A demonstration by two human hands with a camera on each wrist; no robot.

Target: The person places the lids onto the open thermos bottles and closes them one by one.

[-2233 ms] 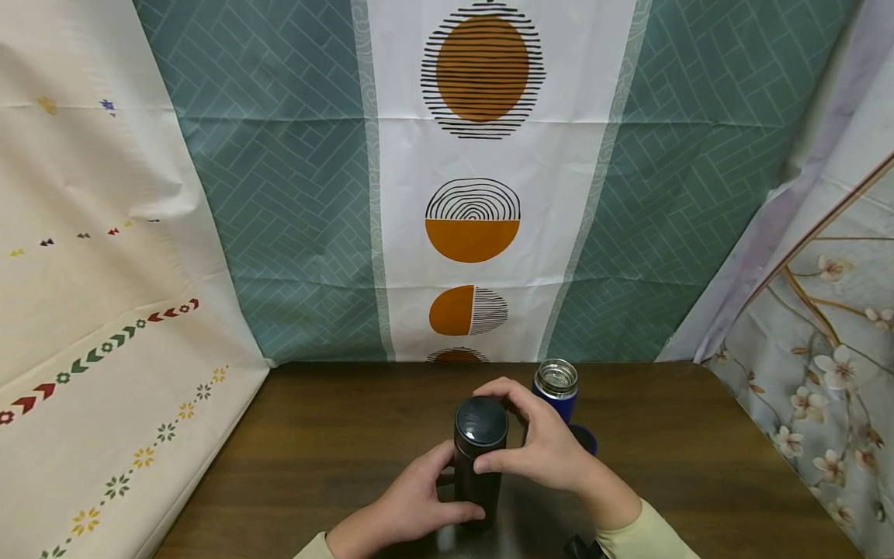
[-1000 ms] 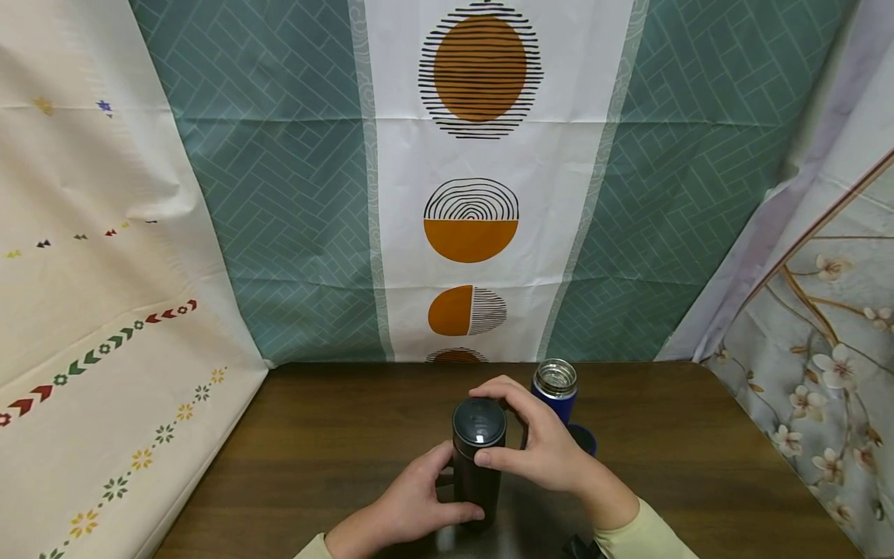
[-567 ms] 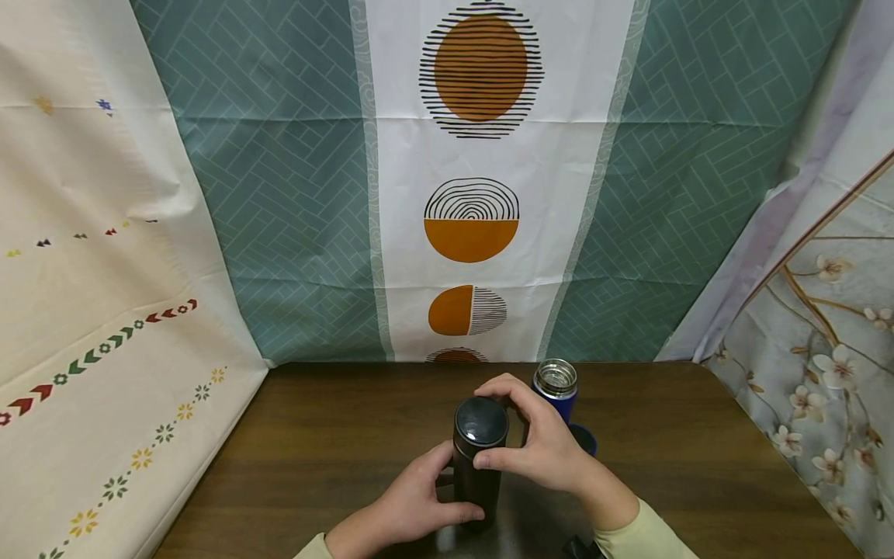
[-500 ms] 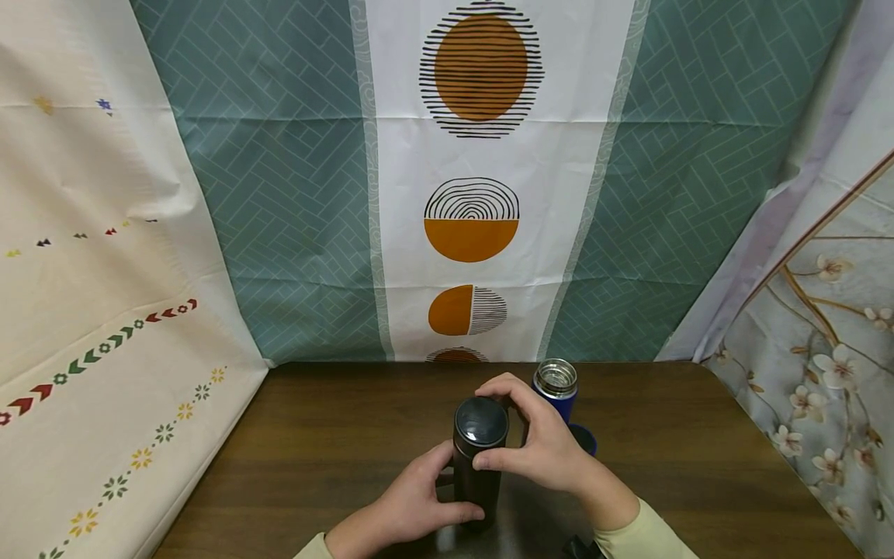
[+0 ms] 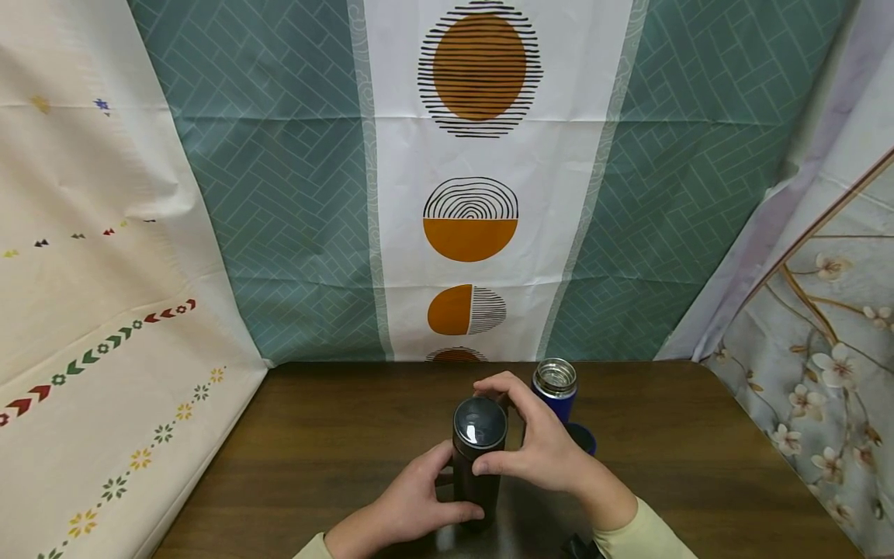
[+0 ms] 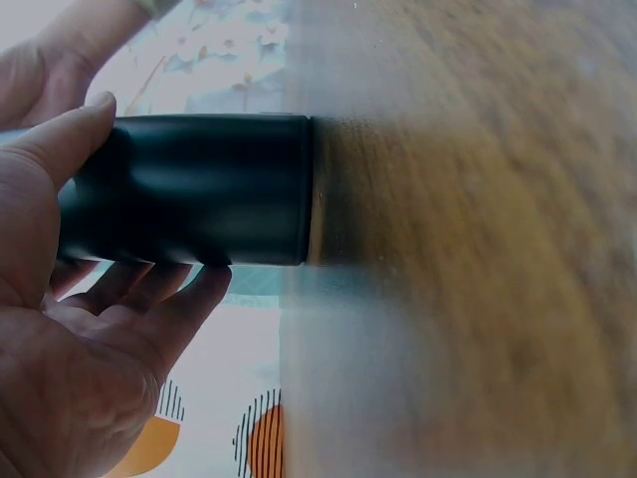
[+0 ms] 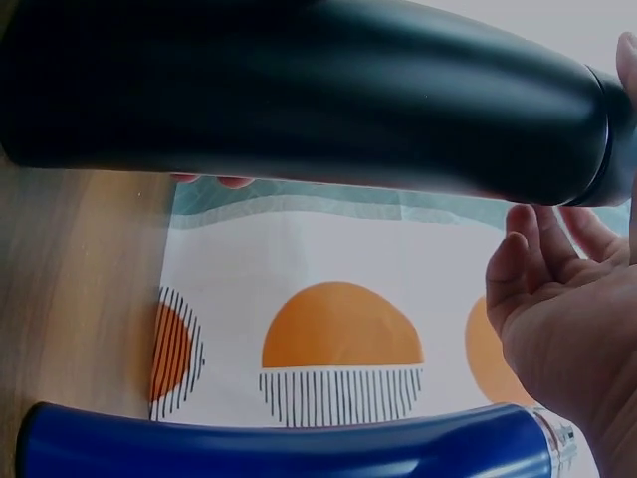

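A black thermos [image 5: 476,483] stands upright on the wooden table. Low on its body, my left hand [image 5: 419,497] grips it, thumb in front and fingers behind. My right hand [image 5: 541,446] holds the thermos's dark, glossy-topped lid [image 5: 480,423] between the thumb at the front and fingers at the far side. The lid sits on the body. In the left wrist view the thermos base [image 6: 299,189] meets the table. The right wrist view shows the right fingers [image 7: 542,254] beneath the lid end.
Behind my right hand stands an uncapped blue thermos [image 5: 555,396] with a steel mouth. A blue round lid [image 5: 583,439] lies beside it, partly hidden by the hand. Patterned cloths hang at the back [image 5: 475,233] and both sides of the table [image 5: 335,442].
Both hands keep their places on the black thermos. My right fingers shift slightly at the lid, and the reflection on its top changes. The blue thermos stays where it was.
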